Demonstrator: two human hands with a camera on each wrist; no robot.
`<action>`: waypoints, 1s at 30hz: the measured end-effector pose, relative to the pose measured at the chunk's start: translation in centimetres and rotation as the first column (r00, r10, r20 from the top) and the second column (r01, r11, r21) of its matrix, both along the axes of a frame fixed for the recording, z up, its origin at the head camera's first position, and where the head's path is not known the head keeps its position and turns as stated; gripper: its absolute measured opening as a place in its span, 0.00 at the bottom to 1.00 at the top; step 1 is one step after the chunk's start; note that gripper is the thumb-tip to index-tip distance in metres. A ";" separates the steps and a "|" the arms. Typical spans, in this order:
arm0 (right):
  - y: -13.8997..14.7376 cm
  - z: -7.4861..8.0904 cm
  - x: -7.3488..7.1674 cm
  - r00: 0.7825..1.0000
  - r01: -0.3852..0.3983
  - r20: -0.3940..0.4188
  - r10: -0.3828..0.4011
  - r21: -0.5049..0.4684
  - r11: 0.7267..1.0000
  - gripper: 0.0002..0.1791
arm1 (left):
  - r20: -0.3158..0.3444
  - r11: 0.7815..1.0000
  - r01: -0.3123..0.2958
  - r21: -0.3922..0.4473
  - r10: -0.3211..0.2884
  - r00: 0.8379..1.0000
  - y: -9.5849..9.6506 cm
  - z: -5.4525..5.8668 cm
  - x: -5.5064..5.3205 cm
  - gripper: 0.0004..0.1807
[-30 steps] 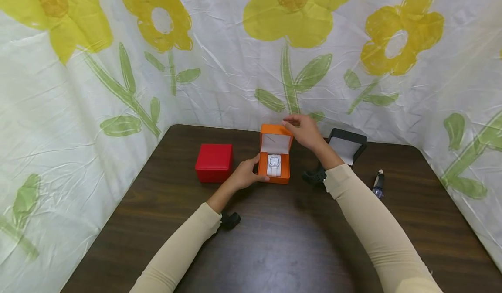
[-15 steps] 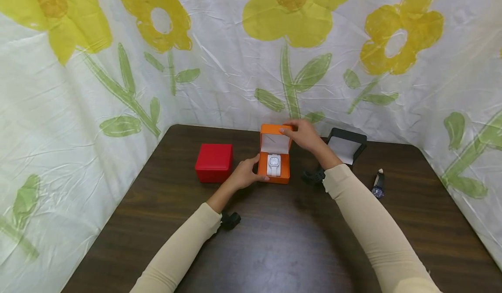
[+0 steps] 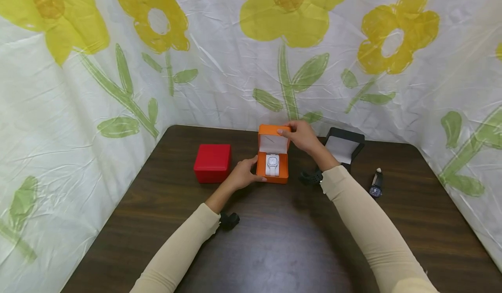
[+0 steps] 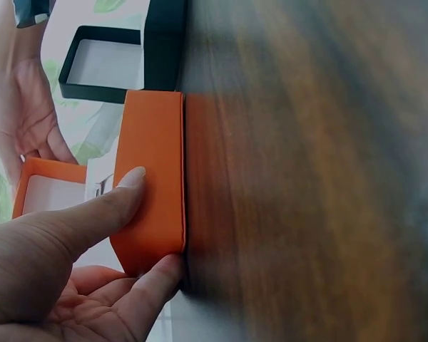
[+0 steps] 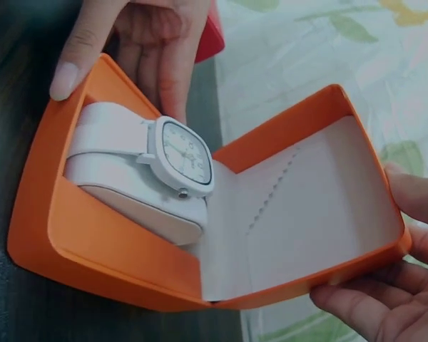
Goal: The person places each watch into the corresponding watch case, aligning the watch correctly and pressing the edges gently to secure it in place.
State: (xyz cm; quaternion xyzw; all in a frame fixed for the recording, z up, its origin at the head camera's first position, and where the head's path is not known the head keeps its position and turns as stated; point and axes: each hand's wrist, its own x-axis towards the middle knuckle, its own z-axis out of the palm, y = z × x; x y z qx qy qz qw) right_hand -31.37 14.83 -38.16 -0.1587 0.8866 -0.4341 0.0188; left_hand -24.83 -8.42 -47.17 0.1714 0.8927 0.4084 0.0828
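An orange watch box (image 3: 283, 171) stands open on the dark wooden table, its lid raised at the back. Inside, a white wristwatch (image 5: 182, 153) is wrapped round a white cushion, dial showing. My left hand (image 3: 241, 176) holds the box's base from the left. Its thumb (image 4: 121, 203) lies on the front, with fingers round the side. At the lid's upper right corner, my right hand (image 3: 303, 137) pinches the rim. In the right wrist view, the thumb is on one side of the lid wall and the fingers (image 5: 357, 310) are curled on the other.
A closed red box (image 3: 213, 162) is left of the orange one. To the right stands an open black box (image 3: 347, 136), partly behind my right forearm. A dark-strapped wristwatch (image 3: 376, 186) lies farther right. Behind the table hangs a flowered sheet (image 3: 219, 97).
My right hand has come down slightly onto the lid's corner and now grips it. The lid stays raised. My left hand keeps its hold on the base.
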 end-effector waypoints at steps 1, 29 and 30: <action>0.0 0.0 0.1 1.000 -0.002 -0.005 0.002 -0.007 1.000 0.18 | 0.000 1.000 0.000 0.004 0.000 1.000 0.0 0.0 0.0 0.50; 0.3 -1.9 2.5 0.994 -0.035 -0.111 0.023 -0.105 0.994 0.18 | 0.015 0.998 -0.030 0.055 0.029 0.999 0.0 -0.2 -0.1 0.50; 0.4 -2.0 2.6 0.994 -0.032 -0.108 0.020 -0.105 0.994 0.19 | 0.017 0.998 -0.032 0.056 0.031 0.999 0.0 -0.2 -0.1 0.50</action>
